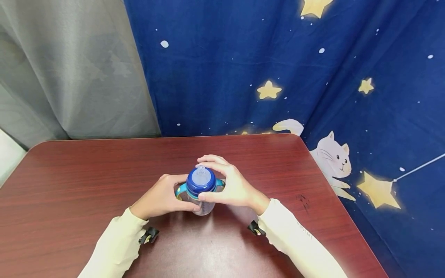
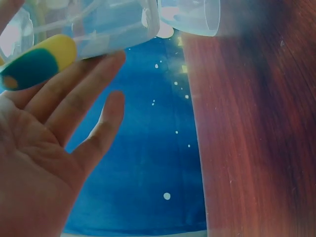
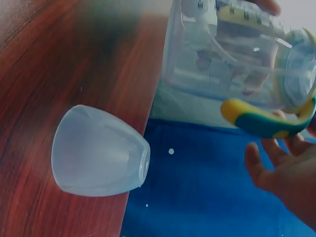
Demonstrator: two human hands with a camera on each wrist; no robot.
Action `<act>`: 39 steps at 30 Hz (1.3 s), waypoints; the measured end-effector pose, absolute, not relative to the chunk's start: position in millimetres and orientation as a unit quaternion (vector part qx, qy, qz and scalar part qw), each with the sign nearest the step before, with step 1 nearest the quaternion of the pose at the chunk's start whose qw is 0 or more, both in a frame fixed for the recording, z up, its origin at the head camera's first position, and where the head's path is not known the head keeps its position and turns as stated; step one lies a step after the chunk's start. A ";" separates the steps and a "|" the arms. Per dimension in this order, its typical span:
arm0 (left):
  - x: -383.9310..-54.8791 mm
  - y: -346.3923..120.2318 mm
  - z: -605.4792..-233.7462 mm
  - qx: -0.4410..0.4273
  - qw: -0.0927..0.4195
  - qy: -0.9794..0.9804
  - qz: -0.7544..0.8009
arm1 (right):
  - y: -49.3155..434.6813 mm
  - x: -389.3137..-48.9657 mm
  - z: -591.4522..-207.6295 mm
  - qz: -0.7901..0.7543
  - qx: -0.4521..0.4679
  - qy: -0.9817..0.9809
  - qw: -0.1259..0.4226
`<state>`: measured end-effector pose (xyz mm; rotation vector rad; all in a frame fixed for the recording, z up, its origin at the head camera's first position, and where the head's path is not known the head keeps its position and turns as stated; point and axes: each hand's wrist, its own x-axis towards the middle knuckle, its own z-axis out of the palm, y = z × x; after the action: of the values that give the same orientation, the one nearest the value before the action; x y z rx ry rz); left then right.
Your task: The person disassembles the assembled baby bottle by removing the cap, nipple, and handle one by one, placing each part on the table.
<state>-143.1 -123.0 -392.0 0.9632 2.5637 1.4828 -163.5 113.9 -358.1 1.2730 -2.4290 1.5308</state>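
Observation:
A clear baby bottle [image 1: 207, 208] with a blue collar [image 1: 199, 188], a translucent nipple [image 1: 201, 175] and two teal-and-yellow handles stands between both hands, a little above the table in the wrist views. My left hand [image 1: 161, 197] holds the bottle's body from the left, thumb across the front, with a handle [image 2: 37, 61] beside the palm. From the right, my right hand [image 1: 238, 189] grips the blue collar, thumb in front and fingers round the back. In the right wrist view a translucent cup-shaped cap [image 3: 98, 153] rests on the table near the bottle.
The reddish-brown table [image 1: 104, 173] has a rounded far edge. Behind it hang a grey curtain [image 1: 97, 69] and a blue star-patterned curtain [image 1: 215, 69]. Black straps [image 1: 148, 235] with wrist devices sit at both cream sleeves [image 1: 292, 239].

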 end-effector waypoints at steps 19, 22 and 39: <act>-143.8 -114.5 -395.1 0.247 -0.159 0.891 0.346 | 104.5 -154.1 -364.1 0.353 0.253 -0.886 0.159; -144.5 -111.7 -397.5 0.249 -0.211 0.891 0.315 | 100.8 -152.6 -366.3 0.343 0.238 -0.888 0.193; -144.2 -109.6 -398.6 0.249 -0.232 0.894 0.293 | 96.6 -150.8 -366.8 0.338 0.229 -0.888 0.211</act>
<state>-144.2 -109.6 -398.6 0.9251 3.3146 1.0868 -150.8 96.6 -366.8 0.6366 -2.4679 0.9382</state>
